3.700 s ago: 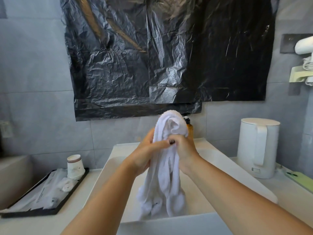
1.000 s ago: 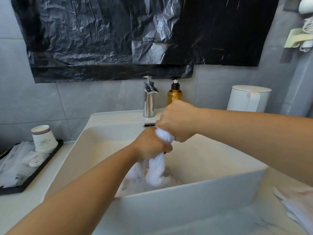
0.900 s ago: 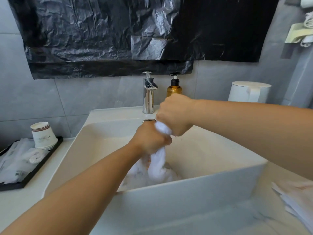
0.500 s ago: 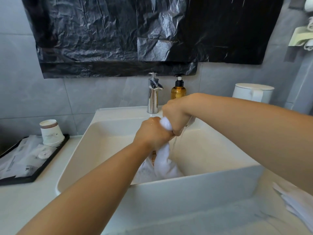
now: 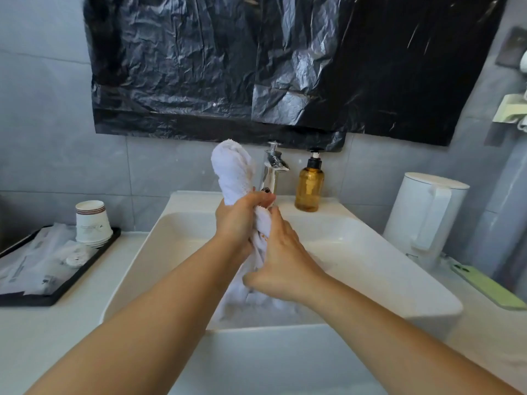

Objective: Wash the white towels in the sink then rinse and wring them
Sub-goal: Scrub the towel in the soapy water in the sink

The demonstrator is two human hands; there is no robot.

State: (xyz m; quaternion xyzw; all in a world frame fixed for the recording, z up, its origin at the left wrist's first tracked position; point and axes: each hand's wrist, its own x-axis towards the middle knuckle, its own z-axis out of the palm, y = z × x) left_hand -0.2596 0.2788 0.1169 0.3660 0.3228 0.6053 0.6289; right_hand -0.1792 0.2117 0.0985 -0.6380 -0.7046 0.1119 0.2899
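White towel [image 5: 232,166] gripped in your left hand [image 5: 238,220] and right hand [image 5: 281,266] over the sink [image 5: 370,252] — wringing; next, twist harder.

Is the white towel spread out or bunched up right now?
Bunched up. The white towel is gathered into a thick roll; the left hand grips its middle and the right hand grips lower, over the sink.

Grey tiled wall [image 5: 42,138] (black plastic sheet [image 5: 256,67], perhaps over a mirror).
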